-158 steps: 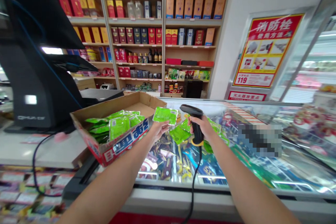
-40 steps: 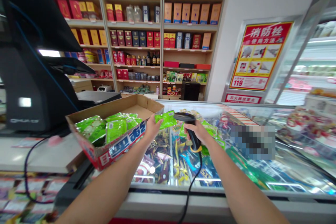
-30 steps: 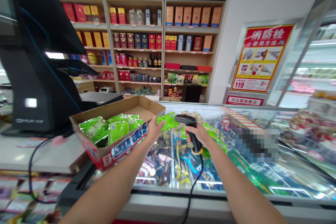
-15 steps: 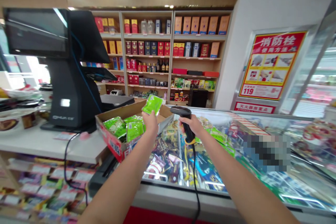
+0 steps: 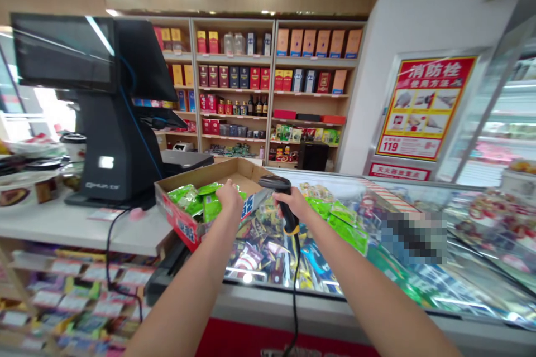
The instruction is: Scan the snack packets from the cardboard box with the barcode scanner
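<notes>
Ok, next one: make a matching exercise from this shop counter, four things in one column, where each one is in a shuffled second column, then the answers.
Things:
1. Black corded barcode scanner
2. Lime-green packets nearest the left hand
3. Red-and-yellow printed poster
4. Black touchscreen till

Places:
A. On the white counter
B. Gripped in the right hand
C. On the white wall
D. In the open cardboard box

Pairs: 1-B, 2-D, 3-C, 4-A

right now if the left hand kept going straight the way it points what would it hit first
Probably the near top edge of the cardboard box, right at the left hand. Depth is hard to judge here, but the green packets inside lie just beyond that edge.
</notes>
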`<state>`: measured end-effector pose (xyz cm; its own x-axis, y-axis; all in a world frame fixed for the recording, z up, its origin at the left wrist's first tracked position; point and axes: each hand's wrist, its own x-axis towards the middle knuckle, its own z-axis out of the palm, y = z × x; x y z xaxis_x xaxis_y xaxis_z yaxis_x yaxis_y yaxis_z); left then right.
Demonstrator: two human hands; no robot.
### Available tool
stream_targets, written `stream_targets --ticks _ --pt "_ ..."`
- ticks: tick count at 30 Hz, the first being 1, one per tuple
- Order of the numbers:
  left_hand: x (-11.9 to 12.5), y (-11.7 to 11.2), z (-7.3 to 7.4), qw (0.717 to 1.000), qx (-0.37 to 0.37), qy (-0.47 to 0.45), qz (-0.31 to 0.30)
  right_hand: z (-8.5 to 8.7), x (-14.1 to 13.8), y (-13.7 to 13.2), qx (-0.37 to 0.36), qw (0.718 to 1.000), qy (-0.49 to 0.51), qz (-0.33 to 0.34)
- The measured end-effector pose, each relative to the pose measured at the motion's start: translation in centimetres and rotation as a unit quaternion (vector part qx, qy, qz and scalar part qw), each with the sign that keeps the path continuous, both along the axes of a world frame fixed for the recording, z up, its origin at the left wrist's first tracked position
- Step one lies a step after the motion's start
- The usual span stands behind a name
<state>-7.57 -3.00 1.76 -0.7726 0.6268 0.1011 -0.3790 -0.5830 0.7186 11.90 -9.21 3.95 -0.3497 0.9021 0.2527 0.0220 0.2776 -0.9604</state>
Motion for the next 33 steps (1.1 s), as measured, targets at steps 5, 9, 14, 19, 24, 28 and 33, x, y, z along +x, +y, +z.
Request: stream_targets --ticks 5,9,14,19,24,28,33 --pt "2.9 -1.2 0.8 0.994 -0.011 -0.051 -0.091 -0.9 3.8 -0.8 -0.025 0.998 0.033 -0.053" --pt "8.7 -2.8 -0.5 0.953 0.008 0.195 -0.232 -2.1 9.6 -0.5 -0.023 0.973 0.147 -0.177" --pt "16.9 -5.3 -3.7 0.731 0.013 0.639 -0.239 -4.5 18.0 0.3 -0.01 0.935 0.158 -0.316" --pt "20.4 -6.1 -5.1 0.484 -0.019 0.838 -0.251 -6.7 19.6 0.1 -0.125 0.934 0.176 -0.285" --pt "17.6 -5.2 -4.8 0.433 -0.062 0.871 -0.223 -7.5 14.9 0.4 -0.159 0.925 0.205 -0.276" --pt "12.8 -5.0 -3.7 0.431 -0.087 0.876 -0.196 -7.7 9.9 0.7 -0.159 0.932 0.199 -0.26" --pt "8.1 -4.7 -2.2 0.455 -0.159 0.857 -0.183 -6.7 5.5 0.6 -0.17 0.937 0.193 -0.235"
